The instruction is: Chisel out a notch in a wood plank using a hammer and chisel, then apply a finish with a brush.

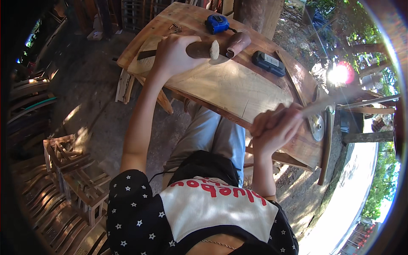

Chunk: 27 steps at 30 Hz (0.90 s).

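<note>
My left hand (176, 53) is wrapped around a thick brown wooden handle (199, 50) with a pale, frayed end. A dark flat bar (147, 54) sticks out on the other side of that hand; whether it joins the handle is hidden. Under it lies a pale wooden board (229, 80) with a thin line marked across it. My right hand (278, 125) is closed, raised over the right part of the bench. From it a long, pale, stick-like thing (327, 101) extends to the upper right, smeared by motion, its kind unclear.
On the wooden bench top (144, 27) rest a blue tape measure (217, 24), a brown curved tube-like piece (238, 44), a black case (268, 63) and small metal pieces (175, 28). A metal disc (316, 127) lies at right. Wooden frames (76, 174) stand at lower left.
</note>
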Tool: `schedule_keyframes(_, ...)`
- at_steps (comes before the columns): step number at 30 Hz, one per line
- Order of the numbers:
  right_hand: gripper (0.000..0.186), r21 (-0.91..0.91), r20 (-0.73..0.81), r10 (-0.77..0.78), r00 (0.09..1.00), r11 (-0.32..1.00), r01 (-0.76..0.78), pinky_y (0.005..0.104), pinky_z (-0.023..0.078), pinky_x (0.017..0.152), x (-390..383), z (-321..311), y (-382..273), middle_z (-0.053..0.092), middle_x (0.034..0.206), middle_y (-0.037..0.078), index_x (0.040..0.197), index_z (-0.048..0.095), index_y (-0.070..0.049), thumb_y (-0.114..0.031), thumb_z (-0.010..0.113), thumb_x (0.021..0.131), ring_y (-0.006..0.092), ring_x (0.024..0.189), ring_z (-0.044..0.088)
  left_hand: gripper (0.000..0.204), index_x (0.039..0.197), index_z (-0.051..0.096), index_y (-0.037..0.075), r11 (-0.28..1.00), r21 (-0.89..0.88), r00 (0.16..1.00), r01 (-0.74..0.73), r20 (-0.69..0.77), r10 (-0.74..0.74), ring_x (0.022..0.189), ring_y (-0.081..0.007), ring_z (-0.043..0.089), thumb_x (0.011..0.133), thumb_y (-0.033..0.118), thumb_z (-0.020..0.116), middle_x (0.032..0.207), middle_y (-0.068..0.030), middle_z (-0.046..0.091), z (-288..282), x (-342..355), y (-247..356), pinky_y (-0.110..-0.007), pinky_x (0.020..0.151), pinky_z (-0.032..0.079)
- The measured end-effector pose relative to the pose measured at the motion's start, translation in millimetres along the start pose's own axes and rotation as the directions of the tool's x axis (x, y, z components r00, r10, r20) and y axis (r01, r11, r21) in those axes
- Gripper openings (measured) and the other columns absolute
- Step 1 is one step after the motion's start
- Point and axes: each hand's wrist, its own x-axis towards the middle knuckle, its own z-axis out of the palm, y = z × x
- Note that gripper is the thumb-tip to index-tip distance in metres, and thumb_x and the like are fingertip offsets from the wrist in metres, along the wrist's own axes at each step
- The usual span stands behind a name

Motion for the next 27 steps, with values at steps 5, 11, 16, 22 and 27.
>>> schedule_keyframes(5, 0.022, -0.116, 0.224, 0.089, 0.97, 0.991, -0.064, 0.0211, 0.031, 0.035, -29, 18, 56, 0.039, 0.052, -0.002, 0.089, 0.044, -0.007, -0.028, 0.04, 0.096, 0.0067, 0.038, 0.036, 0.043, 0.093, 0.067, 0.006, 0.996, 0.089, 0.999, -0.009, -0.03, 0.012, 0.078, -0.0298, 0.064, 0.058, 0.029, 0.078, 0.086, -0.0144, 0.066, 5, 13, 4, -0.035, 0.069, 0.05)
schedule_keyframes(11, 0.019, -0.199, -0.028, 0.07, 0.997, 0.977, -0.074, 0.0207, 0.019, 0.03, -1, -30, -12, 0.032, 0.054, -0.004, 0.102, 0.042, -0.007, -0.024, 0.044, 0.095, 0.0032, 0.035, 0.025, 0.039, 0.093, 0.068, 0.013, 0.989, 0.142, 0.996, 0.032, -0.083, -0.021, 0.076, -0.0286, 0.065, 0.061, 0.035, 0.075, 0.082, -0.0118, 0.067, 5, 11, 1, -0.036, 0.068, 0.052)
schedule_keyframes(16, 0.036, -0.05, -0.263, 0.101, 0.96, 0.992, -0.118, 0.0164, 0.015, 0.036, -9, -110, -42, 0.035, 0.067, -0.002, 0.108, 0.046, -0.006, -0.039, 0.041, 0.095, 0.0025, 0.046, 0.027, 0.035, 0.09, 0.067, 0.019, 0.968, 0.111, 0.973, -0.227, -0.005, 0.229, 0.067, -0.0237, 0.065, 0.059, 0.033, 0.074, 0.075, -0.0058, 0.066, 53, 10, 94, -0.036, 0.059, 0.051)
schedule_keyframes(22, 0.035, -0.28, -0.376, -0.316, 0.871, 0.935, 0.218, 0.0129, 0.033, 0.031, -40, -171, -80, 0.053, 0.079, 0.008, 0.111, 0.046, -0.001, -0.032, 0.042, 0.095, 0.0057, 0.048, 0.044, 0.022, 0.068, 0.058, 0.015, 0.877, -0.211, 0.883, -0.432, 0.099, 0.459, 0.053, -0.0219, 0.061, 0.057, 0.03, 0.07, 0.057, -0.0029, 0.059, 126, -11, 207, -0.037, 0.049, 0.048)
schedule_keyframes(27, 0.03, -0.573, -0.366, -0.674, 0.641, 0.707, 0.416, 0.0178, 0.016, 0.025, -52, -222, -143, 0.028, 0.049, -0.003, 0.096, 0.047, 0.002, -0.024, 0.033, 0.095, 0.0054, 0.034, 0.025, 0.022, 0.068, 0.061, 0.015, 0.891, -0.261, 0.891, -0.371, 0.171, 0.421, 0.054, -0.0234, 0.061, 0.06, 0.033, 0.069, 0.058, -0.0036, 0.06, 148, -9, 228, -0.037, 0.049, 0.047)
